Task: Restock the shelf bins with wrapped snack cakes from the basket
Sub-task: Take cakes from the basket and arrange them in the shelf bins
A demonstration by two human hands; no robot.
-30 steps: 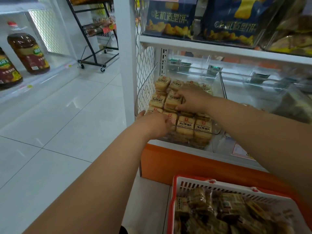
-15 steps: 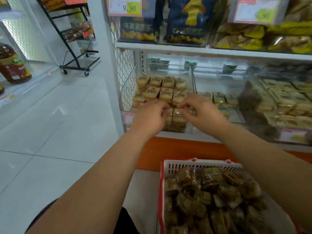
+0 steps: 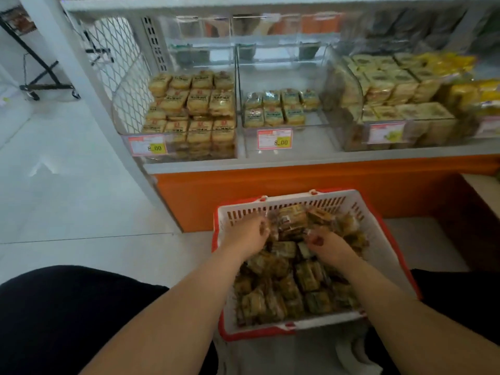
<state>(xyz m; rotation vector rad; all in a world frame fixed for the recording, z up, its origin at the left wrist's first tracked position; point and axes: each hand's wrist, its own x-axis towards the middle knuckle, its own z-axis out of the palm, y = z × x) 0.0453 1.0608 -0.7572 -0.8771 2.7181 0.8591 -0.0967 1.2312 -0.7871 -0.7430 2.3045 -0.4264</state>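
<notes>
A white basket with a red rim [image 3: 297, 208] sits on the floor between my knees, piled with dark wrapped snack cakes [image 3: 307, 282]. Both hands are down in its far half. My left hand [image 3: 246, 235] curls its fingers around cakes near the back wall. My right hand [image 3: 328, 246] closes on cakes beside it, its fingertips buried in the pile. Above, the left shelf bin [image 3: 194, 112] is stacked full of pale cakes. The middle bin [image 3: 278, 110] holds two short rows at its back.
A clear bin [image 3: 392, 98] of green-labelled cakes stands at the right, with yellow packs [image 3: 476, 96] beyond it. Price tags [image 3: 274, 139] hang on the bin fronts. An orange base panel [image 3: 270, 185] runs under the shelf. A black wheeled rack [image 3: 40, 85] stands far left on the white tiles.
Both hands left the left shelf bin and dropped into the basket. My view tilted down, so the basket and my knees now fill the lower frame.
</notes>
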